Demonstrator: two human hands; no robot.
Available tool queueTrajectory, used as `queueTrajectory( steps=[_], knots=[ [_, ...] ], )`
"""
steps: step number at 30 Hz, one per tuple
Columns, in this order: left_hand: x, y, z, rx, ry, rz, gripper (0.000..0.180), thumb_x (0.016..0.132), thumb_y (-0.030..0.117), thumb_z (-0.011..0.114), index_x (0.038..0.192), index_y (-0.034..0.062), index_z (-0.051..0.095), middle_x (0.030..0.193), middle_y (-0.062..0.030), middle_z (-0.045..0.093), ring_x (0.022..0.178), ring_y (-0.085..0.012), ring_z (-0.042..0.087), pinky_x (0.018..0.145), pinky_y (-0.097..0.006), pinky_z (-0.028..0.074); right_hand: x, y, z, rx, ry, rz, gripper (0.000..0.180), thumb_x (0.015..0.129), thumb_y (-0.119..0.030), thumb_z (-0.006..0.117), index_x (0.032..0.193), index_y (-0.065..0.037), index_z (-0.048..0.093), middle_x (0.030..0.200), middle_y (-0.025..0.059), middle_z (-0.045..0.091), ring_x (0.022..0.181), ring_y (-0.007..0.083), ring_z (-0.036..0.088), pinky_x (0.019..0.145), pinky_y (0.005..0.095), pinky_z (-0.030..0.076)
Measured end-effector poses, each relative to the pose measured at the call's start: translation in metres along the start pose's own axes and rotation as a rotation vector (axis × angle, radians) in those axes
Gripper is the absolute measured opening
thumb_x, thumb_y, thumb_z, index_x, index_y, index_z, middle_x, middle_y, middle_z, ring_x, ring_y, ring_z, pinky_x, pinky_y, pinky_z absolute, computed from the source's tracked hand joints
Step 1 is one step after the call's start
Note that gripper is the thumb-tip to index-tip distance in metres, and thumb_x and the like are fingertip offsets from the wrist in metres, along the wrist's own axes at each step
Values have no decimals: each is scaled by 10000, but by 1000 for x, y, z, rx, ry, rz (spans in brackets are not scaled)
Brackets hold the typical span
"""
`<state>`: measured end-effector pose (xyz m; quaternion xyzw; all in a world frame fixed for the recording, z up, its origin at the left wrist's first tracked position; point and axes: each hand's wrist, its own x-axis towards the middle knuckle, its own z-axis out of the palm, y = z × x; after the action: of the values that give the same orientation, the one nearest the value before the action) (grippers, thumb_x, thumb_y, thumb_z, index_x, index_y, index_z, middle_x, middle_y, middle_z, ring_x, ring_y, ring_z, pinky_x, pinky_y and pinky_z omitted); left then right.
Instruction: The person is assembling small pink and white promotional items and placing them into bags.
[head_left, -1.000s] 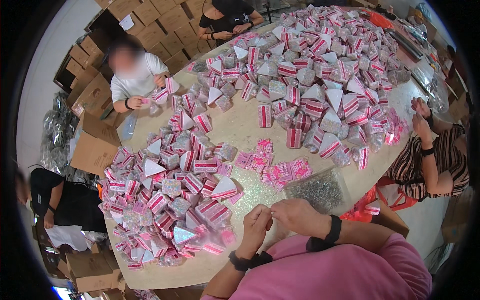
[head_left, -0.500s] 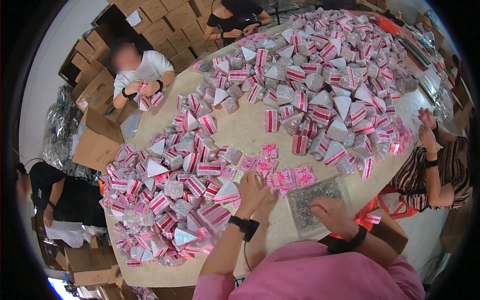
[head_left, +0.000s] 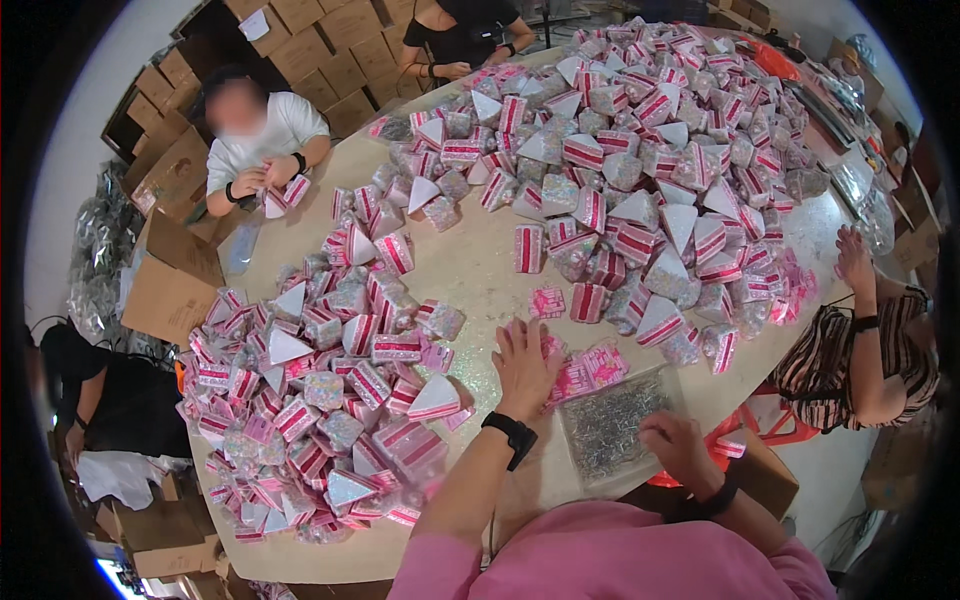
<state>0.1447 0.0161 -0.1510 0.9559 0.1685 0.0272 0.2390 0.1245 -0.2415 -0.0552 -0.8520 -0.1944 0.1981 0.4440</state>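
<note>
The left hand point(head_left: 527, 372) lies spread over pink cards point(head_left: 592, 370); the curled right hand point(head_left: 678, 445), pinch indeterminable, could knock the tray point(head_left: 571, 440), spilling metallic pieces point(head_left: 610, 425).

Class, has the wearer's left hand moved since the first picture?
Yes. Judged against the tray, the left hand has moved away from the body, toward the tray's far left corner.
</note>
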Motion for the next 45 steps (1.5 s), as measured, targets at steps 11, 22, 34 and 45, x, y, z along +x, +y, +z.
queueTrajectory(
  steps=[11,22,34,45],
  knots=[
    [86,70,7,-149,-36,124,550,791,304,617,1263,64,465,1145,-251,539,957,-402,572,799,-472,483,-5,19,-9,-23,-21,-53,111,828,-106,593,861,0,597,763,153,605,692,295,610,624,355,475],
    [-1,12,-37,-1682,-155,-317,470,831,133,516,1272,-2,423,1153,-214,575,1037,-364,587,882,-432,498,8,17,-21,299,-60,170,153,838,-114,602,886,29,628,713,65,601,624,127,577,572,278,458],
    [-123,14,-84,-1908,-305,-180,705,774,154,622,1374,-64,323,1309,-157,484,1159,-251,519,990,-376,413,34,-80,6,775,-506,82,152,876,-74,587,974,35,627,722,27,588,617,70,534,554,209,427],
    [-148,12,-124,-1712,-85,-179,668,823,151,606,1392,-43,314,1308,-115,479,1169,-202,491,1010,-349,376,39,-108,25,664,-555,19,137,877,-72,582,982,-18,651,737,-16,573,646,43,516,562,198,410]
  ],
)
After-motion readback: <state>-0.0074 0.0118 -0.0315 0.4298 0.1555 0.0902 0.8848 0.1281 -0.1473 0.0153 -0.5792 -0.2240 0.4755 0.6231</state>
